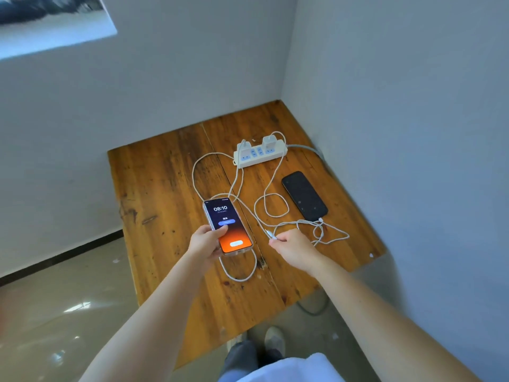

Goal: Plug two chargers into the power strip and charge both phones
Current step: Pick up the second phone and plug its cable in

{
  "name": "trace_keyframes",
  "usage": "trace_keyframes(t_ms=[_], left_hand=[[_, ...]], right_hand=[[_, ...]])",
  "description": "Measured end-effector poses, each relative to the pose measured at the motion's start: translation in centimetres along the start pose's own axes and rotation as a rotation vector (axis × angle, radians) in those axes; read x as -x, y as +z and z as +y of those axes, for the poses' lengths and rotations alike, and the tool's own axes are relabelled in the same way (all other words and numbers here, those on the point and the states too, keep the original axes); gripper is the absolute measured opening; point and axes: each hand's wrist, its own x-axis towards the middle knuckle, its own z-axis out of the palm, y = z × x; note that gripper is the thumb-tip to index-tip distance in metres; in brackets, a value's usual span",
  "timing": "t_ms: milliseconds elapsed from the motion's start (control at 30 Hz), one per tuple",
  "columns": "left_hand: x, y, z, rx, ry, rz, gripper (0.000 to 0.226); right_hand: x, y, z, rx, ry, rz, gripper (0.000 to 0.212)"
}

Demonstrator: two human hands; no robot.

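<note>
My left hand holds a phone with a lit screen just above the wooden table. To its right, my right hand pinches the free plug end of a white cable. A white power strip lies at the back of the table with two white chargers plugged in, one at each end. A dark phone lies face up at the right, and a white cable is plugged into its near end. The cables loop loosely across the table.
The table stands in a corner, with walls behind it and close on its right. The strip's grey lead runs off the right edge. A tiled floor lies to the left, and my feet are at the table's near edge.
</note>
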Motion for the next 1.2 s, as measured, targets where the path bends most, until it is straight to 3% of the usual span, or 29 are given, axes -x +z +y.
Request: trace_keyframes(t_ms=[200,367,633,800,933,1200], left_hand=[[4.3,-0.7,2.8,0.211,0.093,-0.158,0.039],[6.5,-0.3,4.2,0.287,0.178,-0.17,0.036],[8.3,-0.7,6.1,0.314,0.312,-0.334,0.055],[8.5,-0.6,6.3,0.334,0.24,-0.268,0.037],[8.6,-0.5,7.0,0.42,0.208,-0.315,0.053],[9.4,-0.1,8.0,0.465,0.222,-0.286,0.044]], right_hand=[[1.5,-0.8,-3.5,-0.075,-0.057,0.017,0.038],[2.9,-1.7,-5.9,-0.091,-0.164,0.031,0.042],[3.5,-2.9,-6.6,-0.141,-0.245,0.056,0.041],[3.7,-3.1,-7.0,-0.108,-0.278,0.046,0.044],[4.1,-3.1,-7.7,-0.121,-0.284,-0.048,0.04],[4.9,-2.9,-8.7,-0.051,-0.366,-0.176,0.033]])
